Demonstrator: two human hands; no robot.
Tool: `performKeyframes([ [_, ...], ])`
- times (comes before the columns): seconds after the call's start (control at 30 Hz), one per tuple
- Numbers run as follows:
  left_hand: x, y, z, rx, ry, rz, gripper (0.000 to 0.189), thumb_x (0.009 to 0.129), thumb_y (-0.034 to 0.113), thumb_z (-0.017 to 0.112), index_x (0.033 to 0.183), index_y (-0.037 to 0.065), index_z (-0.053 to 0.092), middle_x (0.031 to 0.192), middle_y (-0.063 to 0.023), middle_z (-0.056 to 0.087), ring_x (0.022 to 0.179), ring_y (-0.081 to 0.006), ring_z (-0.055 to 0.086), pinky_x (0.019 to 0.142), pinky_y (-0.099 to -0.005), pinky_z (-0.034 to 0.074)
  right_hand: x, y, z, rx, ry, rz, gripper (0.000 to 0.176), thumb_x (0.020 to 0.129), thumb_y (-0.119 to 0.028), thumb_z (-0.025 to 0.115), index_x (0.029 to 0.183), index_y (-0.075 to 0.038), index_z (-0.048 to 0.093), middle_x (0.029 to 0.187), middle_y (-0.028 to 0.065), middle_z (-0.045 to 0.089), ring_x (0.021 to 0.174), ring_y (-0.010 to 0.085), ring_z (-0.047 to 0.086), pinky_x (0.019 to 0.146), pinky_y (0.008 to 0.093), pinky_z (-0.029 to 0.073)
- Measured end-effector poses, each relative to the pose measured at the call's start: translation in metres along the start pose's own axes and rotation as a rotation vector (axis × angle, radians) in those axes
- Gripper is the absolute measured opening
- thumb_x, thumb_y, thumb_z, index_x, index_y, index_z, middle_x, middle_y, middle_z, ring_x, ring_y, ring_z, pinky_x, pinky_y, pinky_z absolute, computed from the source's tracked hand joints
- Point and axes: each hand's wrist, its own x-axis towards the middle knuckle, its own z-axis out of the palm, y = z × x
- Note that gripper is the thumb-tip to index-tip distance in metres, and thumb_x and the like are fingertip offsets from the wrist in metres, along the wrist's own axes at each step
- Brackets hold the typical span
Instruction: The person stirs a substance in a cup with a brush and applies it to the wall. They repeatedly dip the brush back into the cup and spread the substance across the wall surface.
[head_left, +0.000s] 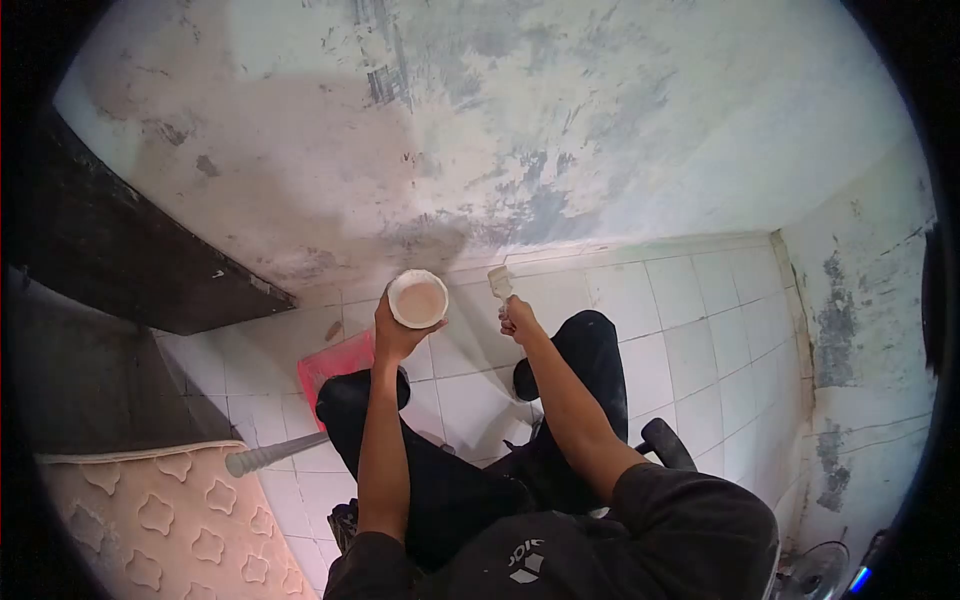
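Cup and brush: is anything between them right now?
No. In the head view the gap between the cup in the left hand and the brush in the right hand is bare; only white tiles show behind it.

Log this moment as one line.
left hand: holds round white cup | right hand: holds pale flat paintbrush | both raised before patchy plastered wall | below: white tiled floor

Home room under repair, patchy scraped wall point(520, 130), tiled floor point(690, 300), mattress point(150, 520)
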Motion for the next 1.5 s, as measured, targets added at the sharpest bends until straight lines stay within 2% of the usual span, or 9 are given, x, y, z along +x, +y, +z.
performKeyframes([
  [0.27,-0.001,-0.003,-0.004,0.025,-0.023,-0.02,0.08,0.054,0.02,0.093,0.12,0.002,0.053,0.112,-0.0118,0.064,0.103,-0.0243,0.062,0.09,-0.0379,0.051,0.008,0.017,0.023,-0.447,0.16,-0.269,0.018,0.085,-0.012,0.053,0.09,0.004,0.048,0.072,0.0106,0.055,0.048,0.0175,0.052,0.039,0.0346,0.05],
  [0.7,0.007,-0.008,0.005,-0.061,-0.129,-0.117,0.086,0.055,0.014,0.092,0.126,0.003,0.045,0.117,-0.0109,0.06,0.106,-0.0258,0.061,0.093,-0.0425,0.051,0.124,0.017,0.026,-0.535,0.371,-0.179,0.02,0.084,-0.019,0.057,0.08,0.001,0.054,0.066,0.0079,0.054,0.05,0.0174,0.051,0.038,0.0341,0.036],
  [0.77,0.012,-0.001,0.005,-0.996,-0.07,-0.688,0.085,0.055,0.011,0.092,0.125,0.004,0.045,0.117,-0.0099,0.059,0.106,-0.0242,0.06,0.094,-0.0439,0.051,0.127,0.012,0.035,-0.671,0.477,-0.337,0.029,0.085,-0.024,0.058,0.081,0.005,0.059,0.075,0.0185,0.063,0.058,0.0293,0.062,0.047,0.0432,0.044],
  [0.9,0.004,-0.036,0.006,-0.947,0.039,-0.796,0.085,0.054,0.011,0.092,0.124,0.004,0.045,0.116,-0.0104,0.06,0.106,-0.023,0.06,0.094,-0.0422,0.051,0.179,0.018,0.029,-1.078,0.589,-0.726,0.034,0.087,-0.026,0.058,0.084,0.007,0.062,0.08,0.026,0.065,0.07,0.0391,0.066,0.061,0.0477,0.048],
  [0.97,0.008,-0.021,0.0,-0.007,-0.197,-0.183,0.083,0.053,0.011,0.093,0.122,0.005,0.047,0.116,-0.0104,0.06,0.106,-0.023,0.06,0.093,-0.0408,0.051,0.162,0.011,0.04,-0.914,0.579,-0.754,0.034,0.088,-0.027,0.057,0.078,0.006,0.061,0.072,0.0256,0.063,0.07,0.0417,0.063,0.066,0.0472,0.047],
  [1.1,0.007,-0.016,0.002,-0.021,-0.103,0.01,0.084,0.051,0.014,0.094,0.121,0.004,0.048,0.114,-0.0105,0.061,0.105,-0.0232,0.061,0.091,-0.0398,0.051,0.126,-0.001,0.062,-0.825,0.549,-0.808,0.038,0.09,-0.028,0.054,0.074,0.005,0.061,0.072,0.027,0.062,0.074,0.0462,0.061,0.068,0.0515,0.045],
  [1.17,0.0,-0.032,0.005,-0.222,-0.095,-0.215,0.087,0.05,0.018,0.095,0.121,0.004,0.049,0.114,-0.0112,0.061,0.105,-0.0245,0.061,0.091,-0.0404,0.05,0.107,-0.01,0.074,-0.713,0.545,-0.888,0.041,0.091,-0.031,0.055,0.071,0.005,0.056,0.063,0.0226,0.058,0.063,0.0387,0.059,0.062,0.0476,0.043],
  [1.4,0.008,-0.014,0.0,0.059,-0.088,-0.07,0.091,0.05,0.026,0.095,0.124,0.002,0.048,0.118,-0.0134,0.059,0.108,-0.0275,0.059,0.094,-0.0412,0.049,0.043,-0.034,0.084,-0.295,0.303,-0.854,0.05,0.097,-0.048,0.049,0.063,-0.012,0.041,0.052,-0.006,0.035,0.04,0.0043,0.032,0.034,0.0236,0.024],
  [1.5,0.007,-0.013,-0.001,0.016,-0.079,-0.082,0.093,0.05,0.028,0.095,0.125,0.002,0.046,0.118,-0.0129,0.059,0.109,-0.027,0.058,0.095,-0.0411,0.048,0.037,-0.037,0.085,-0.286,0.239,-0.943,0.048,0.097,-0.047,0.049,0.064,-0.013,0.041,0.052,-0.0062,0.034,0.04,0.0035,0.032,0.034,0.023,0.024],
])
